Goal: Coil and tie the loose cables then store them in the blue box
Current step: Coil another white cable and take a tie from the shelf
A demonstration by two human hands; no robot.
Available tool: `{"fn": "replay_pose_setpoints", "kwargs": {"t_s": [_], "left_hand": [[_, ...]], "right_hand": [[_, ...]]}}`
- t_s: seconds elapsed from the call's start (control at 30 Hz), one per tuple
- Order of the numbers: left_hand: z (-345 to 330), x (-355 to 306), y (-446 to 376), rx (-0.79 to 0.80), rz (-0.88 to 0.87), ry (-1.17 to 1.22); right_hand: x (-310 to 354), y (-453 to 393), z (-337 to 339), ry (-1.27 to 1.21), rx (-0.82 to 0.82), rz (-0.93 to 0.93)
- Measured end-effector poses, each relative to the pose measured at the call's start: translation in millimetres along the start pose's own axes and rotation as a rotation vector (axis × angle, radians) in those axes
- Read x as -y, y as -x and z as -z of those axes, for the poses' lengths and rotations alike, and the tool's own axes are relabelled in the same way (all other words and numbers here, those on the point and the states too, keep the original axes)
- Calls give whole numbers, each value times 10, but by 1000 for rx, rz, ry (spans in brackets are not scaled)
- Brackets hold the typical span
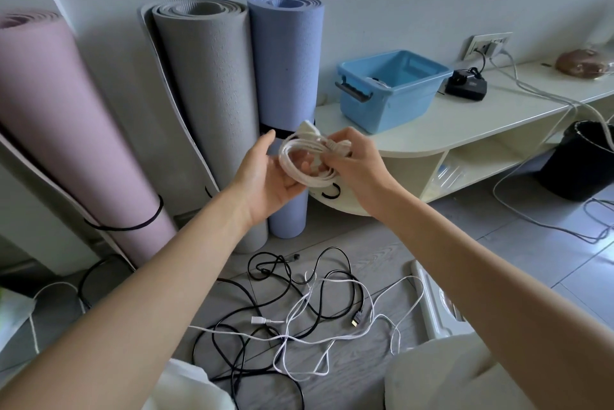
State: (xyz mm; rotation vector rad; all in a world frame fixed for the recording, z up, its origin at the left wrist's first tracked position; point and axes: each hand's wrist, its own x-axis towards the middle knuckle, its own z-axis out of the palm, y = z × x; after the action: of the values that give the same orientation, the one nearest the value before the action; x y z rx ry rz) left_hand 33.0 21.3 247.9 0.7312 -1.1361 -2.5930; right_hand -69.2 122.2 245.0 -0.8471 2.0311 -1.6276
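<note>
The left hand (265,177) is raised, palm up, with the fingers loosely curled under a coiled white cable (307,159), supporting the lower loops. The right hand (354,160) pinches the upper right part of the same coil, where the cable end is wrapped around the loops. A white plug protrudes at the top of the coil.

The blue box (390,89) stands on the white shelf unit (465,124), far right of the hands, with its dark handle facing left. It is well apart from the coil.

Loose black cables (246,320) and loose white cables (332,320) lie tangled together on the grey floor, near and below the hands.

Three rolled mats stand against the far wall, left of the shelf unit: pink (63,130), grey (209,104), blue (287,64).
</note>
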Motion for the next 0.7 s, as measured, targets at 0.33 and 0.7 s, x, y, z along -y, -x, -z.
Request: {"fn": "replay_pose_setpoints", "kwargs": {"t_s": [0.33,0.7], "left_hand": [[224,-69,94,81,222,-414],[12,2,24,-100,-23,-212]], "right_hand": [[66,114,118,149,477,124],[-36,51,143,-306,308,8]]}}
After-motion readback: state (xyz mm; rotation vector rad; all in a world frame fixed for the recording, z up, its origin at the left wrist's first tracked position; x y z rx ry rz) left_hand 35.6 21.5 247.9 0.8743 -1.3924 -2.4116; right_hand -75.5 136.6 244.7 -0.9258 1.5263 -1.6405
